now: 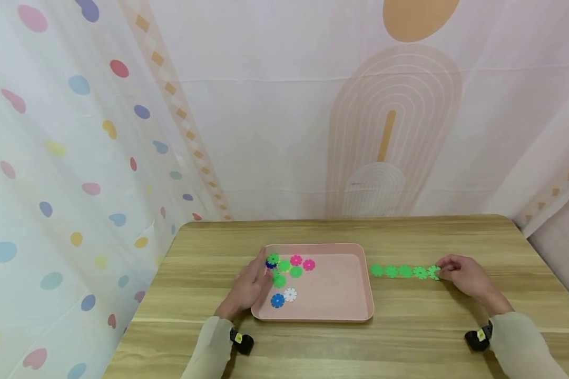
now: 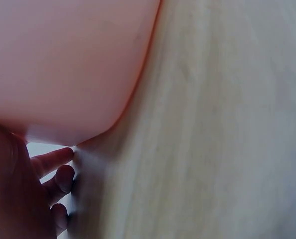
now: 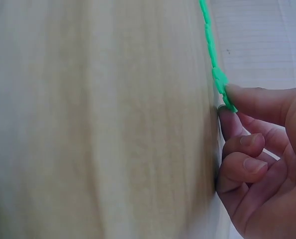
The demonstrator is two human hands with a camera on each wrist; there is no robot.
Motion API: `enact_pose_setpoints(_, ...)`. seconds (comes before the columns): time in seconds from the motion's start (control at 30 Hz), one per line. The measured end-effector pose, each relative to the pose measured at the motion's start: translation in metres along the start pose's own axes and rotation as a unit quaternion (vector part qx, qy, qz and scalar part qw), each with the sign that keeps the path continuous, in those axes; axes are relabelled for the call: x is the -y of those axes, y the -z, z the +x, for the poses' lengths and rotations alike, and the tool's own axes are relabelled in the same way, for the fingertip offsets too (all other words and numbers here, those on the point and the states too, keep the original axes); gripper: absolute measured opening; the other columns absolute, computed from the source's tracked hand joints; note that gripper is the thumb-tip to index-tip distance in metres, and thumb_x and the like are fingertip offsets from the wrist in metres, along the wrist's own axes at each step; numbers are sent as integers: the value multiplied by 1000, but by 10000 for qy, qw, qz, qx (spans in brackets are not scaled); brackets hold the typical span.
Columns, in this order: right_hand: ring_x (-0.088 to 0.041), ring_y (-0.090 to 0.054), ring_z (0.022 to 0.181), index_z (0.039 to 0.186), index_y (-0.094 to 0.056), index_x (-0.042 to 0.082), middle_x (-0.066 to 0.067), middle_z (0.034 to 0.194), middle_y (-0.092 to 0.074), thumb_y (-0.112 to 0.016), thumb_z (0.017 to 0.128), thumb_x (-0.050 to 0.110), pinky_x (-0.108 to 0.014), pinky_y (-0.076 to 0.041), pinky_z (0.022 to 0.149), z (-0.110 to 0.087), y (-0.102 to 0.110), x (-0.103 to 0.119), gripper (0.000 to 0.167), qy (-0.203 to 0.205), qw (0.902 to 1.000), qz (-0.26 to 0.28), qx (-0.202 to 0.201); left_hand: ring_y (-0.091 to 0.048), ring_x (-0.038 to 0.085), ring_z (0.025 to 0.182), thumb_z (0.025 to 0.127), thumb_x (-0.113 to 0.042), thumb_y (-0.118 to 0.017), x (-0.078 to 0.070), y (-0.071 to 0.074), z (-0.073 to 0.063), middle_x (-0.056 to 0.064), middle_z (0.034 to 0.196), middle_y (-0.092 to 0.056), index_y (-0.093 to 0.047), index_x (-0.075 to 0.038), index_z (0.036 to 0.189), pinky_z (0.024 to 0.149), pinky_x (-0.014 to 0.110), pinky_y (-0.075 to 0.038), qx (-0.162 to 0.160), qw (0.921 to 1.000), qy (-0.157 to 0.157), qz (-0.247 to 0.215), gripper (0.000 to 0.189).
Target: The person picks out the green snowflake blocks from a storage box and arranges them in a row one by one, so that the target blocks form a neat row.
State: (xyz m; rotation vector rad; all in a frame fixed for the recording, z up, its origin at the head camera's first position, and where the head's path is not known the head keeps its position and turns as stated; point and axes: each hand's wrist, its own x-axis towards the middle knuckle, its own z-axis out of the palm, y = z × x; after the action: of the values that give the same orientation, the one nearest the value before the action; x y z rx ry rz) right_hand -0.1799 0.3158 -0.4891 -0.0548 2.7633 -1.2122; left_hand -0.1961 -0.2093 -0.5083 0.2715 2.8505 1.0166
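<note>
A row of several green notched plastic discs [image 1: 405, 271], joined edge to edge, lies right of the pink tray [image 1: 332, 319]. My right hand [image 1: 466, 275] pinches the disc at the row's right end between thumb and finger; the right wrist view shows the green strip [image 3: 210, 42] edge-on, its end at the thumb tip. At the tray's left side, my left hand [image 1: 248, 287] rests against the rim, fingers extended along it. The left wrist view has those fingers [image 2: 63, 179] outside the tray's corner, partly hidden by the palm.
Loose notched discs lie in the tray's left part: green ones [image 1: 279, 281], pink ones [image 1: 308, 265], a blue one [image 1: 277, 300] and a white one [image 1: 290, 294]. Wooden tabletop [image 1: 408, 342] surrounds the tray. A patterned curtain [image 1: 275, 131] hangs behind the table.
</note>
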Motion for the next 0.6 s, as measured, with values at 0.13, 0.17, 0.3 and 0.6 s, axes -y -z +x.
enact_pose_setpoints(0.13,-13,-51,75,107,-63,-7,-6,87,-62,-63,93,7,-25,-42,63,-1,0,2,20,5,10000,-76,-18,-18,40,149,105,-37,-43,0,0,0,7,165,-19,-9,-20,161,116,68,-6,-6,10000,-36,-62,67)
enact_pose_setpoints(0.17,-14,-51,75,107,-64,-6,-6,87,-62,-63,93,7,-26,-42,63,-1,0,2,20,-7,9999,-101,-18,-18,40,149,105,-36,-44,0,0,0,7,165,-19,-9,-20,161,116,68,-6,-2,10000,-39,-78,67)
enact_pose_setpoints(0.3,-16,-50,75,105,-64,-6,-5,85,-61,-63,93,8,-28,-41,64,-1,0,4,19,-51,9998,-189,3,-18,40,150,105,-37,-43,-1,0,0,7,165,-18,-10,-19,161,116,67,-6,-27,10000,-35,-74,67)
enact_pose_setpoints(0.6,-15,-46,73,106,-63,-6,-3,81,-55,-62,94,9,-28,-38,63,0,-1,2,19,-22,9996,-273,-29,-19,41,149,105,-37,-44,-2,0,-1,8,165,-20,-10,-20,161,115,69,-6,-51,9999,10,-99,67)
